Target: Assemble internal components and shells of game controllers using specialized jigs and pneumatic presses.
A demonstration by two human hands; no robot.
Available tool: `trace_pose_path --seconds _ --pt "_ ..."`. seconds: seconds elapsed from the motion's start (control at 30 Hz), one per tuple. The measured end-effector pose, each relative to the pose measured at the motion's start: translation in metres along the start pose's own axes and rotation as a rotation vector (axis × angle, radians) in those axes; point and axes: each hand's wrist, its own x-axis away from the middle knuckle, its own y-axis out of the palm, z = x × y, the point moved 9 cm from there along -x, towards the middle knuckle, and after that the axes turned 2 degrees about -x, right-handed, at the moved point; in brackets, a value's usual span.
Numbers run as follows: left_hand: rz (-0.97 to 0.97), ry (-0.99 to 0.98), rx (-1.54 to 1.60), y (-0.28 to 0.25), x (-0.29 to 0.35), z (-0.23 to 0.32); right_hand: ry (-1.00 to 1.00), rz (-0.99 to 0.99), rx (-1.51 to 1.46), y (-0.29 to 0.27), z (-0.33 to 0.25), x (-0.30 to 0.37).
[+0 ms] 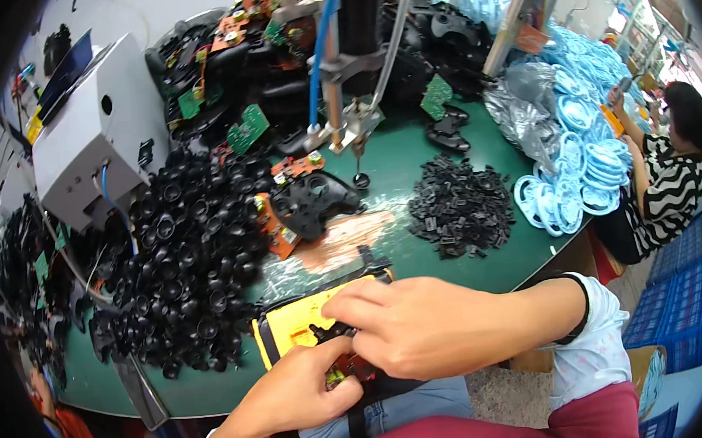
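A yellow fixture [281,325] with a black frame lies at the table's near edge, in front of me. A small black part [326,332] sits on it, partly covered by my fingers. My left hand [306,389] is closed, its thumb and forefinger around a reddish circuit board [360,370] that is mostly hidden beneath both hands. My right hand [407,329] reaches over the fixture with fingers curled and pressed together next to the black part. Whatever its fingertips hold is too small or hidden to name.
Black thumbstick caps [199,254] are heaped at left; small black pieces [460,203] form a pile at right. A game controller shell [317,203] lies below a vertical machine head [353,125]. Behind are a grey box [88,131], light-blue rings [580,170] and a co-worker [665,164].
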Motion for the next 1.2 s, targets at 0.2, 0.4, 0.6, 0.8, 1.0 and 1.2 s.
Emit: trace_pose_path --seconds 0.2,0.4,0.6,0.8,1.0,1.2 --pt "-0.171 -0.032 0.152 0.012 -0.006 0.001 0.003 0.114 -0.245 0.004 0.015 0.020" --pt "-0.174 -0.108 0.630 0.012 0.003 -0.032 0.506 0.568 0.101 -0.057 0.155 0.106" --pt "0.130 -0.090 0.911 -0.014 0.011 -0.043 1.103 0.036 0.379 -0.047 0.274 0.237" --pt "0.263 -0.046 0.989 -0.018 0.015 -0.063 1.095 0.072 0.169 -0.027 0.291 0.242" --pt "0.271 -0.034 1.010 -0.017 0.016 -0.064 0.840 0.474 -0.141 -0.040 0.205 0.181" --pt "0.316 -0.048 1.143 -0.017 0.023 -0.067 0.029 0.316 0.072 0.036 0.076 0.064"
